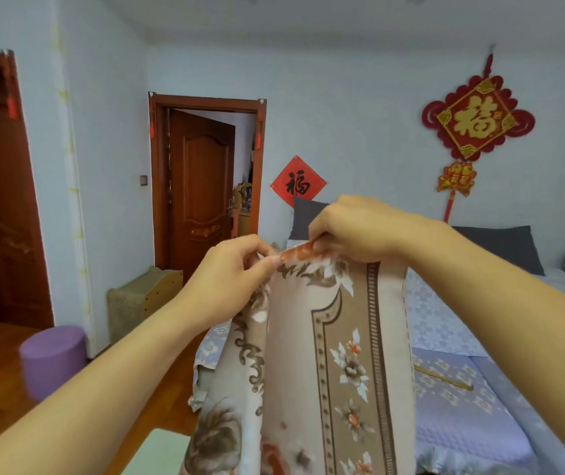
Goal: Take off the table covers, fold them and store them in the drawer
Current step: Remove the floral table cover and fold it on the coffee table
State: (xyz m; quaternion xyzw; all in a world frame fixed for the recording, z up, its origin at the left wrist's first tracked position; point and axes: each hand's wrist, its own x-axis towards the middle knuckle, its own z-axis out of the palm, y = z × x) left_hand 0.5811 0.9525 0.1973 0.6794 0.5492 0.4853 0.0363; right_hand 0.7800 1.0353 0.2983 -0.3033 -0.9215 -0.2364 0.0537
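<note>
A beige and brown flowered table cover (339, 354) hangs folded lengthwise in front of me, held up at chest height. My left hand (229, 272) pinches its top edge at the left. Close beside it, my right hand (360, 228) grips the same top edge, fingers curled over an orange-patterned corner. The cloth drops straight down out of the frame's bottom. No drawer is in view.
A bed (463, 389) with a lilac quilted spread lies behind the cloth at right, grey pillows (507, 245) at its head. A purple round stool (53, 358) stands on the wooden floor at left. A half-open brown door (202, 197) is straight ahead.
</note>
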